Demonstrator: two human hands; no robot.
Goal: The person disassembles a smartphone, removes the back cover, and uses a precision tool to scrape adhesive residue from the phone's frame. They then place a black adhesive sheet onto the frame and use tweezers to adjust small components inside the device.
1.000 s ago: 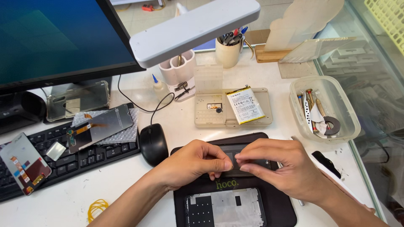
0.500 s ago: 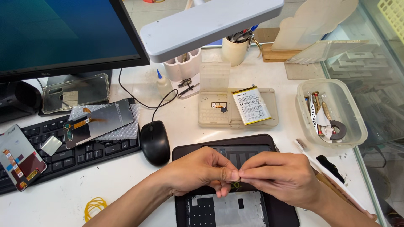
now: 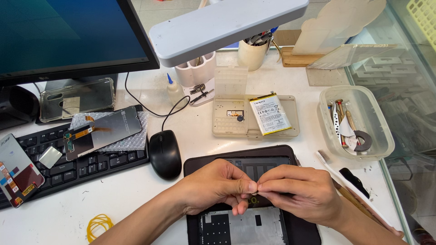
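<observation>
My left hand (image 3: pixel 217 185) and my right hand (image 3: pixel 300 191) meet fingertip to fingertip above a black work mat (image 3: pixel 200 164). Between the pinched thumbs and forefingers sits a tiny part (image 3: pixel 254 192), mostly hidden, and I cannot tell which hand grips it. Under the hands lies an opened phone frame (image 3: pixel 245 227) with its silver inner plate showing. Beyond the mat, a phone battery (image 3: pixel 270 114) rests on a beige parts tray (image 3: pixel 231 122).
A black mouse (image 3: pixel 165 154) sits left of the mat, beside a keyboard (image 3: pixel 68 165) carrying a phone screen (image 3: pixel 102 131) on bubble wrap. A clear tub of tools (image 3: pixel 355 122) stands at right, a toothbrush (image 3: pixel 334 168) near it. A lamp head (image 3: pixel 227 27) overhangs the desk.
Both hands have lifted off the phone frame and come together, fingertips pinching a small part above the mat. The view has shifted slightly downward.
</observation>
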